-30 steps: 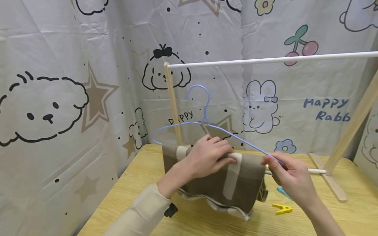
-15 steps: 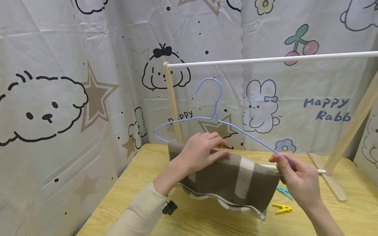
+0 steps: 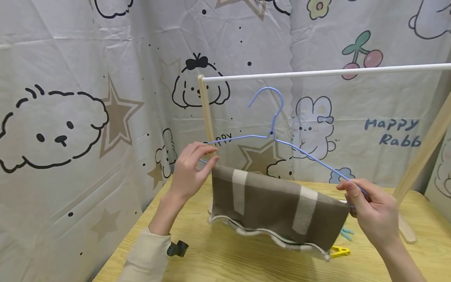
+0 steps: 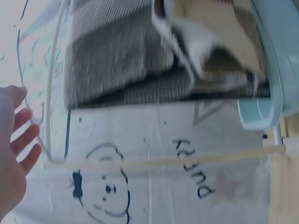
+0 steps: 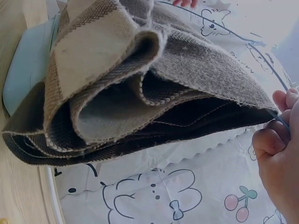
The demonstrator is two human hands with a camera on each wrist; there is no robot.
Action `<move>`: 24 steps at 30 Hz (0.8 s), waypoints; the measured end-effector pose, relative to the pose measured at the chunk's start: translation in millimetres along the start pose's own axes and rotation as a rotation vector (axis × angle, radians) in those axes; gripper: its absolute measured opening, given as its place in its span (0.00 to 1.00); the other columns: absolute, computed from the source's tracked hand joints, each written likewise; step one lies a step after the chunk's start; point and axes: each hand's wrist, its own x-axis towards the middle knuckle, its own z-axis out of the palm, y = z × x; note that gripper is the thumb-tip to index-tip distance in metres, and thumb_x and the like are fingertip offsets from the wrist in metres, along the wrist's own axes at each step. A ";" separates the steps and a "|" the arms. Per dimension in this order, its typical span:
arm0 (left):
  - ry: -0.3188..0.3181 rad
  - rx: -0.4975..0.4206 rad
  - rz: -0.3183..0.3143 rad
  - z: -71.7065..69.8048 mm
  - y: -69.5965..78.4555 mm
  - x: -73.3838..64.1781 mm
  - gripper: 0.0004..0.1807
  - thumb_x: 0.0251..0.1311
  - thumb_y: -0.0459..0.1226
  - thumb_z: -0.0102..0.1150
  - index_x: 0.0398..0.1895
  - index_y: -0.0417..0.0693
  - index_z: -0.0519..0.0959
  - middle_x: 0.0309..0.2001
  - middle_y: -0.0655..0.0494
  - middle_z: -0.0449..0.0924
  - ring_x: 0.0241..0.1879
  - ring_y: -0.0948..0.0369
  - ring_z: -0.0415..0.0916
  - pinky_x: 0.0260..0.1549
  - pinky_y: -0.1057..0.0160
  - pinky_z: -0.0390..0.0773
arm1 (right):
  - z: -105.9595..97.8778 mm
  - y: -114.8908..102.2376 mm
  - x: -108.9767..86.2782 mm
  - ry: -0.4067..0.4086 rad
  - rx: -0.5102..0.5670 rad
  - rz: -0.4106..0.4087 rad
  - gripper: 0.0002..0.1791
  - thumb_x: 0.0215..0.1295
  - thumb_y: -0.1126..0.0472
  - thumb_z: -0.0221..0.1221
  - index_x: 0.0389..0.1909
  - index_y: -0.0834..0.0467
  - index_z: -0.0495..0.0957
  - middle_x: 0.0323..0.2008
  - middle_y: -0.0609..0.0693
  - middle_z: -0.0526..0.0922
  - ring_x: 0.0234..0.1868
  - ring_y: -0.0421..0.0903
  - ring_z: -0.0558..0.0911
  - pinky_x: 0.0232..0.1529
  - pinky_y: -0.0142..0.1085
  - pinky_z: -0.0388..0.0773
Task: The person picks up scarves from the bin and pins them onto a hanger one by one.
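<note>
A brown-and-cream checked scarf (image 3: 267,199), folded over, hangs from the lower bar of a blue wire hanger (image 3: 313,157). The hanger's hook points up and the scarf slopes down to the right. At the hanger's right end, my right hand (image 3: 377,207) pinches the wire between thumb and fingers beside the scarf's corner. My left hand (image 3: 192,170) is by the hanger's left end, its thumb near the scarf's upper left corner. Seen in the left wrist view, the fingers (image 4: 23,137) are spread loosely at the wire. Layered folds of the scarf (image 5: 117,102) fill the right wrist view.
Behind the hanger stands a rack with a white top rail (image 3: 299,73) and wooden posts (image 3: 207,113). A yellow clothes peg (image 3: 340,251) and a teal peg (image 3: 347,234) lie on the wooden table (image 3: 246,262). A pale blue container (image 4: 285,60) shows beneath the scarf in the wrist views.
My left hand has left the scarf's middle and moved to the hanger's left end. The hanger and scarf have shifted right and tilted, with my right hand still pinching the right end.
</note>
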 end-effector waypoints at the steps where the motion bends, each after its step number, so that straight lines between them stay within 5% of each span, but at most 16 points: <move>1: 0.027 -0.003 -0.030 -3.3 -3.3 -2.1 0.11 0.58 0.34 0.69 0.44 0.42 0.83 0.41 0.49 0.82 0.44 0.53 0.78 0.46 0.55 0.76 | -0.9 -0.2 -0.2 0.000 -0.003 0.005 0.12 0.64 0.84 0.52 0.31 0.71 0.82 0.17 0.44 0.72 0.16 0.37 0.64 0.09 0.32 0.51; 4: 0.050 -0.024 -0.124 -11.0 -10.6 -10.4 0.16 0.57 0.33 0.70 0.49 0.40 0.82 0.48 0.46 0.79 0.51 0.50 0.75 0.52 0.53 0.74 | -3.6 0.0 -0.5 -0.010 -0.002 0.006 0.12 0.64 0.84 0.51 0.31 0.71 0.82 0.17 0.44 0.71 0.16 0.37 0.65 0.10 0.32 0.52; 8: -0.049 -0.070 -0.254 -15.5 -13.0 -21.5 0.25 0.60 0.34 0.68 0.61 0.43 0.76 0.55 0.47 0.77 0.57 0.50 0.75 0.54 0.52 0.76 | -5.7 1.8 0.1 -0.030 0.061 -0.008 0.12 0.64 0.84 0.50 0.32 0.72 0.82 0.17 0.45 0.71 0.17 0.37 0.65 0.10 0.32 0.51; 13: -0.144 -0.136 -0.289 -13.2 -11.6 -28.2 0.23 0.63 0.34 0.64 0.62 0.49 0.75 0.42 0.52 0.81 0.38 0.58 0.81 0.37 0.60 0.82 | -6.3 4.1 1.9 -0.048 0.109 -0.046 0.12 0.64 0.84 0.51 0.32 0.72 0.82 0.18 0.46 0.72 0.18 0.37 0.66 0.11 0.31 0.51; 20: 0.043 -0.334 -0.159 -2.7 -12.5 -31.7 0.13 0.62 0.23 0.59 0.48 0.40 0.83 0.21 0.52 0.77 0.18 0.62 0.71 0.18 0.75 0.72 | -7.6 6.4 5.9 -0.040 0.132 -0.103 0.09 0.64 0.83 0.53 0.31 0.75 0.81 0.19 0.47 0.72 0.20 0.37 0.67 0.16 0.30 0.56; 24: 0.190 -0.333 -0.128 6.7 -10.7 -36.2 0.09 0.62 0.23 0.59 0.43 0.37 0.84 0.18 0.53 0.73 0.16 0.66 0.65 0.16 0.74 0.66 | -7.0 5.4 8.5 -0.035 0.068 -0.101 0.09 0.64 0.82 0.54 0.32 0.73 0.83 0.20 0.45 0.76 0.20 0.36 0.67 0.17 0.29 0.57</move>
